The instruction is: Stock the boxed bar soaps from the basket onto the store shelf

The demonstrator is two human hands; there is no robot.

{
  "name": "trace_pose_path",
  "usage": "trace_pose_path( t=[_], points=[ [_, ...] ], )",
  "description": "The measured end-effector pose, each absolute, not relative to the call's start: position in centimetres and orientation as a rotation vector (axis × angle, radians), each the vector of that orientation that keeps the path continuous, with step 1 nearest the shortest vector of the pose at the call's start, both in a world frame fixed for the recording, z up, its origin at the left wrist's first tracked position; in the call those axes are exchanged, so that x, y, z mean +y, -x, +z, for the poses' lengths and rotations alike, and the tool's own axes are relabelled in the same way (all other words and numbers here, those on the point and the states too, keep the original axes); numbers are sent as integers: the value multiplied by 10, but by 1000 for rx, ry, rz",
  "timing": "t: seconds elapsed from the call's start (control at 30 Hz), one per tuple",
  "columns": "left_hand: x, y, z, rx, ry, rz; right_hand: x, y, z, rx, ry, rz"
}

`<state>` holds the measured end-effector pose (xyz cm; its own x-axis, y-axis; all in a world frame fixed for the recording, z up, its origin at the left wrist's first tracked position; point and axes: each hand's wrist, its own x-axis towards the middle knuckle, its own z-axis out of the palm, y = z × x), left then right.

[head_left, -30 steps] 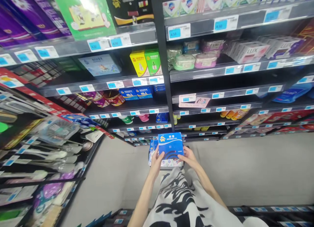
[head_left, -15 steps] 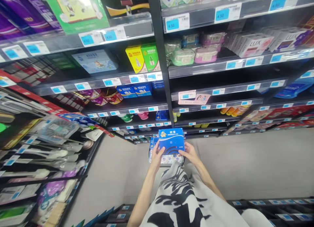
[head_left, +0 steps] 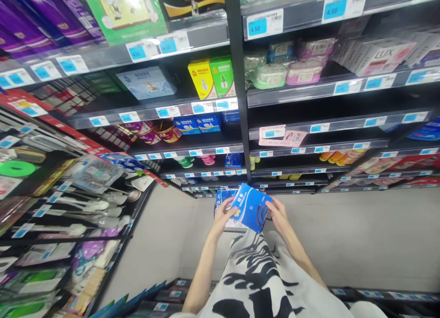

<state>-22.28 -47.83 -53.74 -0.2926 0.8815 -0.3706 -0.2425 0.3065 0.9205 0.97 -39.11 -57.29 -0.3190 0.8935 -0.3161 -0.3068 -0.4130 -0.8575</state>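
A blue mosquito coil box (head_left: 251, 209), with a dark spiral printed on it, is held tilted in front of my body. My left hand (head_left: 222, 216) grips its left edge, thumb on the front face. On the right edge, my right hand (head_left: 277, 212) closes with its thumb on top. Beneath the held box, another blue box (head_left: 222, 197) lies among white packs in a container (head_left: 235, 229), mostly hidden by the box and my hands.
Ahead stands a shelf unit (head_left: 244, 121) with price tags. It bears yellow and green boxes (head_left: 210, 79), small blue boxes (head_left: 197, 124) and soap boxes (head_left: 381, 57). A rack of hanging utensils (head_left: 79, 208) is on the left. Grey floor (head_left: 343, 235) extends to the right.
The blue mosquito coil box has turned clockwise from level to tilted, with both hands still on it. The view has shifted slightly, so the shelves appear further right.
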Motion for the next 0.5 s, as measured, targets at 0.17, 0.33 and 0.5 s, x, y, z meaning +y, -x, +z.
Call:
trace_pose_path(
  t=[0.17,0.33,0.5],
  points=[
    [-491,199,-549,1293,-570,1021,-385,-4,-575,-836,1198,1742],
    [-495,163,-557,1282,-303,1302,-391,-10,-566,-656,1002,2082],
    [-493,153,-553,1322,-195,1452,-400,-14,-567,-698,863,2135]
  ],
)
